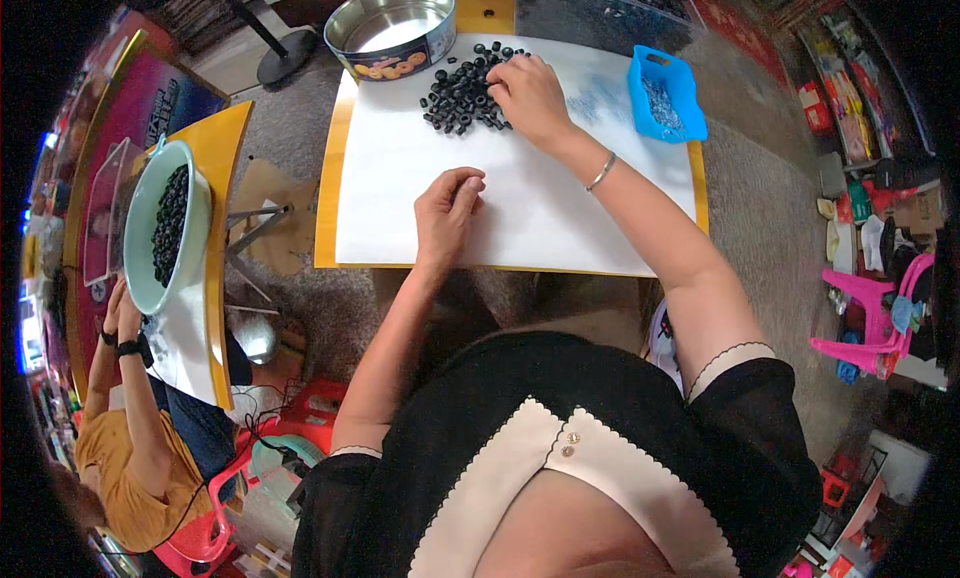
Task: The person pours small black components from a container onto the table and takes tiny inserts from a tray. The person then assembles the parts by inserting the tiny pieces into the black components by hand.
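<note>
A pile of small black ring-like pieces (462, 96) is spread over the far part of the white-topped table. My right hand (532, 96) reaches into the pile's right side, fingers bent down and drawn together among the pieces; what the fingertips grip is hidden. Closer to me, my left hand (449, 214) rests above the white sheet (560, 223), apart from the pile. Its fingers are curled in with the thumb against them, and anything inside cannot be seen. Beyond the pile, at its left, stands a round metal tin (390, 33).
A blue plastic basket (668, 96) with small clear-bluish bits stands at the table's right edge. Behind is a clear bin (600, 18) of black pieces. At a left-hand table, a person (150, 448) sits by a pale green basin (150, 278) of black pieces. Pink stools (870, 313) stand right.
</note>
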{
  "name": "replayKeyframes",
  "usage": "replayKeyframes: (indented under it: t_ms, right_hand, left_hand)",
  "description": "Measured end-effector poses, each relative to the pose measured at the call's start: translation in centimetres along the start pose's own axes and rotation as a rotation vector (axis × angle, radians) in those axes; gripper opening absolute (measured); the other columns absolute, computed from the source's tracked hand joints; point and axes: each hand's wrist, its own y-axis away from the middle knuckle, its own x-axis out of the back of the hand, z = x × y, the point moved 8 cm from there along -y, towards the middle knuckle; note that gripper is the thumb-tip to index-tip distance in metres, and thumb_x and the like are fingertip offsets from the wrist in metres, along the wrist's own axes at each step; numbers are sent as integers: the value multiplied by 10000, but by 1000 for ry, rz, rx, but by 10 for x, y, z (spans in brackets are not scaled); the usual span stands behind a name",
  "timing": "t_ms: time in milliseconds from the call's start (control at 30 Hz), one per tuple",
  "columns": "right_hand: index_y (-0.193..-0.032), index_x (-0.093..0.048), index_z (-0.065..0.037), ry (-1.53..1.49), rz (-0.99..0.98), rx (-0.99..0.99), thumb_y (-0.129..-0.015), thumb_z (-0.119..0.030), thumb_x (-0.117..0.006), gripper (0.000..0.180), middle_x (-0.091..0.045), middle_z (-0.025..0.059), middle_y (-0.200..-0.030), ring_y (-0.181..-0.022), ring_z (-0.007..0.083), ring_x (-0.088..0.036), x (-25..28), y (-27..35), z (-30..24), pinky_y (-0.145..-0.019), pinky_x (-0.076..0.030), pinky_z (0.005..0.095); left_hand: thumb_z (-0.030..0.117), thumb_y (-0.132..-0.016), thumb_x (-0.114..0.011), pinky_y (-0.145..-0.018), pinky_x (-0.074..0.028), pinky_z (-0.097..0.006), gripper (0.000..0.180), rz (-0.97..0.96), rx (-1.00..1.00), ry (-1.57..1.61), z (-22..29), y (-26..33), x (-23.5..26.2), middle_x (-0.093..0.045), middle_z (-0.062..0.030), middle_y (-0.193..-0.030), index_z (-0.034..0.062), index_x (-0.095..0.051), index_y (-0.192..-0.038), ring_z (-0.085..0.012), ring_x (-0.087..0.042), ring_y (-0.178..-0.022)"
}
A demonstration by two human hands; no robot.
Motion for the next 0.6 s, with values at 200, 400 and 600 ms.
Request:
replayKeyframes:
  t_ms: [200,400,600]
  right_hand:
    - [-817,-679,-79,69,-74,-79,-743,-194,-643,142,-614,100,-837,-876,289,-543,-22,-5,16,-794,-419,409]
    - [-903,-671,-37,-281,-47,-143,-726,-119,-683,195,-612,65,-849,-766,181,-556,2,18,1,-683,-449,293]
    - [-958,-659,-42,-714,-44,-356,-783,-50,-647,175,-579,34,-923,-780,97,-524,41,67,-46,-734,-443,224]
  left_hand:
    - [99,-900,-568,-587,-443,-205,140,-28,-3,12,3,1,-2,-590,-22,-757,-16,-618,-962,-64,-523,-642]
    - [127,-910,-553,-608,-459,-216,177,-11,35,43,2,0,5,-609,-36,-795,-18,-617,-990,-79,-543,-659]
    - [144,-922,-529,-668,-482,-254,264,-17,260,544,5,-9,-9,-626,-101,-935,-44,-573,-1101,-147,-590,-757]
